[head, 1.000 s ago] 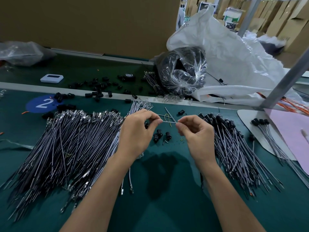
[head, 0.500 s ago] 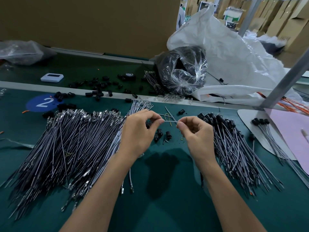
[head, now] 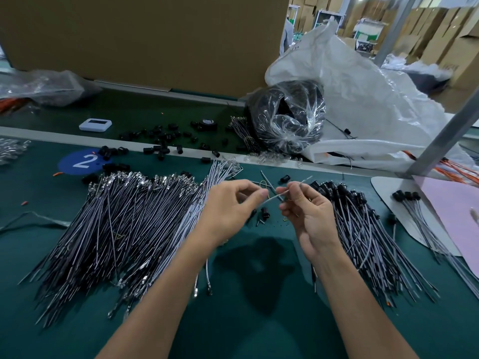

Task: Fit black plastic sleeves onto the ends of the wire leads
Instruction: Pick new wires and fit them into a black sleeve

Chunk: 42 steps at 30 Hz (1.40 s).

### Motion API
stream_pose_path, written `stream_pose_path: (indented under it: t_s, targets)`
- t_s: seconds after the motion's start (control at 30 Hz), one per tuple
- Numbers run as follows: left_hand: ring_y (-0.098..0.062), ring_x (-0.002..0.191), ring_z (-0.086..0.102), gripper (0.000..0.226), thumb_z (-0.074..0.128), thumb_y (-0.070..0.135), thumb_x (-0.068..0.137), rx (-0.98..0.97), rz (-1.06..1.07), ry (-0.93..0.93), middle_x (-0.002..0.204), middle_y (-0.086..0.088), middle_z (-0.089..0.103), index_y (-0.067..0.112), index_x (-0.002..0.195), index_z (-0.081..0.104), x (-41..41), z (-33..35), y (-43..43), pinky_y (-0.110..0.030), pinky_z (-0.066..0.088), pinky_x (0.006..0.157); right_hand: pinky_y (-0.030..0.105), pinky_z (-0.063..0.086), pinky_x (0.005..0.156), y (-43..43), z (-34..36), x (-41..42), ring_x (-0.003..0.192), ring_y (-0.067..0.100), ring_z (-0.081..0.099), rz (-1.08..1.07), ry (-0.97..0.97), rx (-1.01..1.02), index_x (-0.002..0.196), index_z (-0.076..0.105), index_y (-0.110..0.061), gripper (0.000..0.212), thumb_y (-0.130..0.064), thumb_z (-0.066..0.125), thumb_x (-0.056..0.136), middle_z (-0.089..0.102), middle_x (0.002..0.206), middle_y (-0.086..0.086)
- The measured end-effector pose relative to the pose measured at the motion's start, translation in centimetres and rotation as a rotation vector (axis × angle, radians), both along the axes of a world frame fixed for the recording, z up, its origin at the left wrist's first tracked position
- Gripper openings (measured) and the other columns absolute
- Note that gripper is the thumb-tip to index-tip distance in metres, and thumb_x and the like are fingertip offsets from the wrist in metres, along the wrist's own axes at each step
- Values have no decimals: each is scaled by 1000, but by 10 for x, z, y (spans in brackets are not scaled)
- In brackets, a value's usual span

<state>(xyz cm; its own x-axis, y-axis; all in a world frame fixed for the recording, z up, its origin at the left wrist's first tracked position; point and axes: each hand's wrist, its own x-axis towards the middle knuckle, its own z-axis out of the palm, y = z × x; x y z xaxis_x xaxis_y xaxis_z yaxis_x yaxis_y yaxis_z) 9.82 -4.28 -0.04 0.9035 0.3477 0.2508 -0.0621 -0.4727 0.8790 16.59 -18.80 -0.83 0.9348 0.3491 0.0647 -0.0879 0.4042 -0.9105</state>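
Lead [head: 272,199] now aslant, left hand [head: 228,208] to right hand [head: 309,216], over mat [head: 259,322]

White "2" on blue round sticker [head: 83,161] on green table [head: 233,320]

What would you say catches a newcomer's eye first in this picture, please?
The left hand and right hand meet at centre, each pinching one thin wire lead stretched between them. A wide fan of bare leads spreads on the green bench at left, and a smaller pile of sleeved leads lies at right. Behind, a clear bag of black parts sits against a big white sack.
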Motion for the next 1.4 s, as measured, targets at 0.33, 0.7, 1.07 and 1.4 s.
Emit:
stream_pose_path:
  t_s: [0.33, 0.7, 1.07, 1.4]
  targets:
    - [-24, 81, 54, 16, 77, 37, 82, 557, 471, 700, 91, -3, 67, 24, 91, 73, -33, 12, 76, -32, 40, 70, 14, 40, 39, -3, 3, -3, 39, 6, 44, 1, 41, -45, 74, 74, -15, 17, -26, 64, 82, 60, 64, 1]
    - [-20, 75, 59, 15, 77, 25, 84, 412, 576, 438, 77, 2, 65, 27, 73, 66, -46, 19, 73, -31, 45, 66, 15, 42, 42, -1, 2, -3, 42, 6, 47, 9, 47, -99, 75, 74, -11, 16, -23, 65, 80, 62, 62, 1]
    - [-20, 77, 70, 25, 64, -17, 72, 488, -149, -346, 83, -4, 74, 6, 77, 74, -2, 14, -6, -35, 55, 71, 13, 44, 52, -3, 0, -1, 56, 5, 53, 101, 80, -91, 77, 79, -13, 12, -19, 70, 71, 68, 69, 0]
    - [-26, 68, 68, 24, 51, -10, 69, 611, -279, -415, 78, -5, 72, 6, 71, 69, 5, -13, -30, -35, 54, 56, 21, 49, 56, -1, 0, 3, 61, 8, 61, 9, 119, -137, 75, 80, -16, 15, -26, 72, 68, 71, 74, -1]
